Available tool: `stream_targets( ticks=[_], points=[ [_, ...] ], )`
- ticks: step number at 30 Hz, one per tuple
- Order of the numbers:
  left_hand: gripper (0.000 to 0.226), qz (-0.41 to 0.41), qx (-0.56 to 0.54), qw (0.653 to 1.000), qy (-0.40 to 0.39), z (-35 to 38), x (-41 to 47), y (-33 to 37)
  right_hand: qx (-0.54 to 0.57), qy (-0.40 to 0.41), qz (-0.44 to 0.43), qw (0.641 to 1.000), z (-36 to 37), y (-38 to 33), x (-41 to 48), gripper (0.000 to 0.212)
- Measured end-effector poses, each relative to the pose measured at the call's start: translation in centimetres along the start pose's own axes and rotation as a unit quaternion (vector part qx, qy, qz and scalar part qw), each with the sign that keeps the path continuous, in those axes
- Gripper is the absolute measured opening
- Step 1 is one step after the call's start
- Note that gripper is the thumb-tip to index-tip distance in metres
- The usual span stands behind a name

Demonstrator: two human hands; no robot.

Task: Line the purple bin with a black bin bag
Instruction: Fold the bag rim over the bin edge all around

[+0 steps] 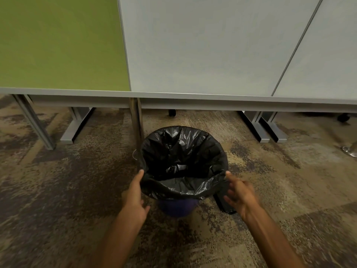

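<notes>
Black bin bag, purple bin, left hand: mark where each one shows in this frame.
black bin bag [181, 151]: head view, on the crinkled inner wall of the liner.
purple bin [176, 207]: head view, on the bare wall below the folded bag edge.
left hand [135, 196]: head view, on the back of the hand.

Both bare forearms extend forward and down from the bottom of the frame, converging slightly. The left hand [135, 196] is palm inward, fingers extended, thumb spread, grip slack. The right hand [240, 196] is motion-blurred, palm inward, fingers loosely curled and spread; its grip is not closed on anything.
</notes>
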State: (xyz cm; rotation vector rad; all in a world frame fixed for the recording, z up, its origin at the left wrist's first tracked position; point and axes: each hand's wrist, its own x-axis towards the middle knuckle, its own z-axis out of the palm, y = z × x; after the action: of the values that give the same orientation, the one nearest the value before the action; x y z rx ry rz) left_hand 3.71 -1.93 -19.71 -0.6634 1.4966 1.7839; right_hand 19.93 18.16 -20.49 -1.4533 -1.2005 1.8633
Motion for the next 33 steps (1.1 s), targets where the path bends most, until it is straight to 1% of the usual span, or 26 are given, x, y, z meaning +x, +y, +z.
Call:
stream_targets(
  ticks=[1,2,4,6,9,10,13,14,18,20,23,25,26,27,29,30,31,33],
  points=[
    [0.083,-0.018,-0.005,1.0,-0.015,0.2,-0.4,-0.4,-0.009,-0.015,0.018,1.0,0.3,0.2,-0.4,0.033],
    [0.082,-0.038,-0.014,0.998,-0.039,0.5,-0.7,-0.5,-0.009,-0.038,0.038,0.998,0.7,0.2,-0.9,0.033],
    [0.073,-0.067,-0.043,0.993,-0.086,1.2,-1.1,-0.2,0.009,-0.092,0.081,0.992,1.4,-0.1,-1.7,0.026],
    [0.056,-0.066,-0.072,0.99,-0.097,1.7,-1.3,0.3,0.031,-0.116,0.125,0.985,2.1,-0.3,-1.5,0.025],
    [0.02,-0.065,-0.072,0.991,-0.096,1.7,-1.2,0.7,0.088,-0.124,0.166,0.974,2.6,-0.4,-1.1,0.02],
    [0.015,-0.07,-0.077,0.989,-0.104,1.5,-1.2,0.8,0.105,-0.125,0.171,0.972,2.6,-0.3,-0.9,0.017],
    [0.012,-0.096,-0.113,0.979,-0.141,0.8,-1.0,1.2,0.153,-0.139,0.174,0.963,2.2,-0.1,-0.7,0.004],
    [0.012,-0.107,-0.124,0.975,-0.153,0.6,-0.8,1.3,0.174,-0.145,0.174,0.958,2.2,-0.1,-0.8,0.002],
    [0.011,-0.132,-0.127,0.967,-0.178,0.0,0.3,1.3,0.223,-0.175,0.173,0.943,2.2,0.0,-0.9,0.011],
    [0.013,-0.127,-0.123,0.966,-0.186,-0.2,0.7,1.2,0.224,-0.189,0.168,0.941,2.1,-0.1,-0.8,0.018],
    [0.026,-0.104,-0.14,0.962,-0.211,-0.4,0.6,1.1,0.225,-0.196,0.172,0.939,2.1,-0.2,-0.5,0.035],
    [0.021,-0.089,-0.138,0.961,-0.222,-0.7,0.8,1.1,0.238,-0.197,0.175,0.935,2.1,0.0,0.0,0.059],
    [0.02,-0.082,-0.124,0.962,-0.228,-0.8,1.0,1.2,0.239,-0.198,0.174,0.935,2.0,0.0,0.3,0.064],
    [0.023,-0.074,-0.099,0.965,-0.231,-0.9,1.2,1.4,0.229,-0.199,0.168,0.938,1.8,0.0,0.3,0.063],
    [0.04,-0.059,-0.037,0.972,-0.223,-1.0,1.7,2.0,0.175,-0.207,0.152,0.951,1.1,-0.3,0.1,0.055],
    [0.047,-0.05,-0.006,0.976,-0.211,-1.0,1.9,2.3,0.143,-0.203,0.14,0.958,0.8,-0.5,-0.1,0.046],
    [0.051,-0.036,0.027,0.981,-0.191,-1.0,2.2,2.9,0.108,-0.189,0.129,0.967,0.5,-0.7,-0.1,0.046],
    [0.054,0.0,0.088,0.987,-0.131,-0.7,2.5,3.9,0.043,-0.117,0.094,0.988,-0.2,-1.6,0.7,0.064]
  ],
)
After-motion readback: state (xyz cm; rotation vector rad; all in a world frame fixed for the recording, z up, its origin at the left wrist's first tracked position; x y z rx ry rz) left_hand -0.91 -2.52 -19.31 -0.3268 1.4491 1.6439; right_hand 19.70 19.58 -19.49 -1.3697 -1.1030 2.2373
